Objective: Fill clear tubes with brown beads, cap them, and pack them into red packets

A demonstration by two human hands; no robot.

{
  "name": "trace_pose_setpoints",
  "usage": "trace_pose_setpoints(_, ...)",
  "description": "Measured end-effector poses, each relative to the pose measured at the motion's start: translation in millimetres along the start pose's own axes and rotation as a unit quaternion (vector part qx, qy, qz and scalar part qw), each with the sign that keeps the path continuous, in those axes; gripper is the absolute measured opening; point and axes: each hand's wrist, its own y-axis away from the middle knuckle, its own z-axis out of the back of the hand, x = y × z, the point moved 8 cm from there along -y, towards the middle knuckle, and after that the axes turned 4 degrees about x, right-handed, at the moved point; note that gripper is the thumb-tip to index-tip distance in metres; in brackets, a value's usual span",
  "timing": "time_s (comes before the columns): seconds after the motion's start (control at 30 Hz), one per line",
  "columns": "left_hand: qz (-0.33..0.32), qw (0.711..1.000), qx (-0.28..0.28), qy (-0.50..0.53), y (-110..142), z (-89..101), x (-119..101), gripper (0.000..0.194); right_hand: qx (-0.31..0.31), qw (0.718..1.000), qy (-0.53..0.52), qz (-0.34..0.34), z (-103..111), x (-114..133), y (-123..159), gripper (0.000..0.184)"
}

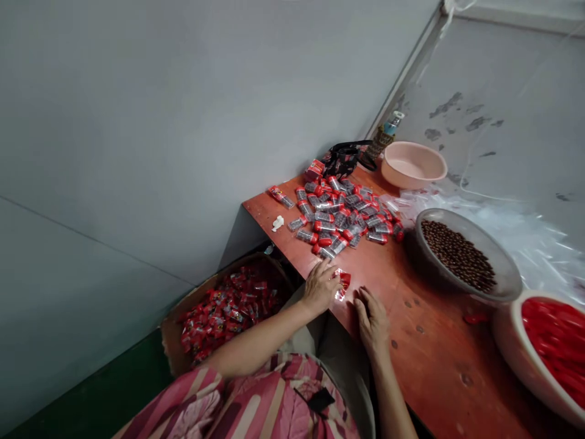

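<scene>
My left hand (321, 285) lies on the table near its front edge, fingers stretched out. Its fingertips touch a small shiny red and clear plastic wrapper (343, 281) lying flat; part of it is under the fingers. To the right of the wrapper, my right hand (373, 322) rests on the tabletop with thumb and fingers apart and nothing visible in it. Just beyond my left hand spreads a pile of small clear containers with red caps (326, 216), dark contents showing inside.
A carton (171, 344) of red-wrapped packets stands low at left. On the red-brown table (425, 353) are a grey bowl (514, 277) of brown beads or balls, a white bowl (507, 341) of red pieces, clear plastic bags (534, 238), a pink basin (414, 164) and a dark bag (340, 161).
</scene>
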Motion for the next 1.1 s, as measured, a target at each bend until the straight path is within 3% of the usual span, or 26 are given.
trace_pose_setpoints(0.23, -0.014, 0.999, -0.035, -0.019, 3, 0.9, -2, 0.020, -0.034, 0.981, -0.159, -0.110, 0, 1, -8, 0.046)
trace_pose_setpoints(0.47, 0.015, 0.998, -0.020, -0.061, 0, -8.0, -5, 0.020, -0.019, 0.992, -0.119, -0.043, -2, 8, -28, 0.041)
trace_pose_setpoints(0.73, 0.042, 0.997, -0.053, -0.022, -2, -9.6, -8, 0.021, -0.017, 0.985, -0.166, -0.044, -2, 0, -27, 0.038)
trace_pose_setpoints(0.93, 0.012, 0.997, -0.075, 0.029, 3, -4.9, -10, 0.023, 0.029, 0.944, -0.314, -0.096, -21, 8, -44, 0.053)
trace_pose_setpoints(1.1, 0.007, 0.991, -0.072, 0.115, 3, 8.2, -18, 0.023, 0.011, 0.908, -0.400, -0.122, -23, 14, -51, 0.047)
